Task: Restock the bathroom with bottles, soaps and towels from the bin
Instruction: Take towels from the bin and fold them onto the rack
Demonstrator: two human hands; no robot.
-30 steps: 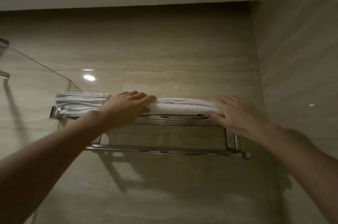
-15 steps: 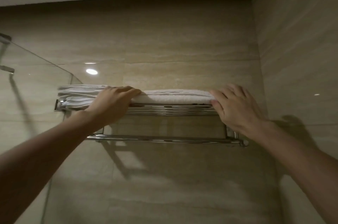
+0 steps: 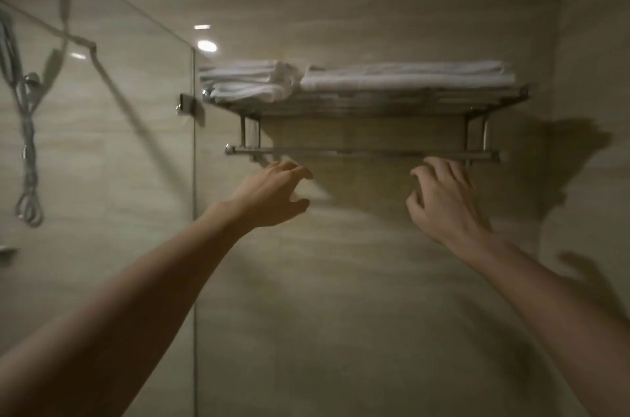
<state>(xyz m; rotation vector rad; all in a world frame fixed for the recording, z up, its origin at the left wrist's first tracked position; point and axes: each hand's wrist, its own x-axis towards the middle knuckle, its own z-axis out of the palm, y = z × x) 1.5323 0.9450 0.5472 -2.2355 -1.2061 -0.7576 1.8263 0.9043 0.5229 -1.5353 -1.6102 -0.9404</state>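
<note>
From my remote seat I see both arms raised toward the wall-mounted metal rack (image 3: 358, 103), and neither hand holds anything. My left hand (image 3: 272, 191) hangs just below the left end of the rack's lower rail (image 3: 358, 154). Its fingers are loosely spread and slightly bent, with the thumb held apart underneath. My right hand (image 3: 443, 202) is below the right part of that rail with its back to the camera. Its fingers are relaxed and curled a little, and their tips come up close under the bar. I cannot tell whether they touch it. The towels are on the top shelf, well above both hands. A small folded stack of white towels (image 3: 249, 80) sits at the left end. A wider, flatter folded towel (image 3: 405, 77) lies just beside it and covers the rest of the shelf out to the right end. The two seem to meet near the shelf's left third, though blur softens the edges. Left of the rack a glass shower panel (image 3: 136, 144) meets the tiled wall at a small metal clip (image 3: 186, 105), and a shower hose (image 3: 29, 144) hangs in a loop behind the glass. A ceiling light's reflection (image 3: 207, 45) glints on the tile above the small stack. Shadows of my arms fall on the wall to the right.
</note>
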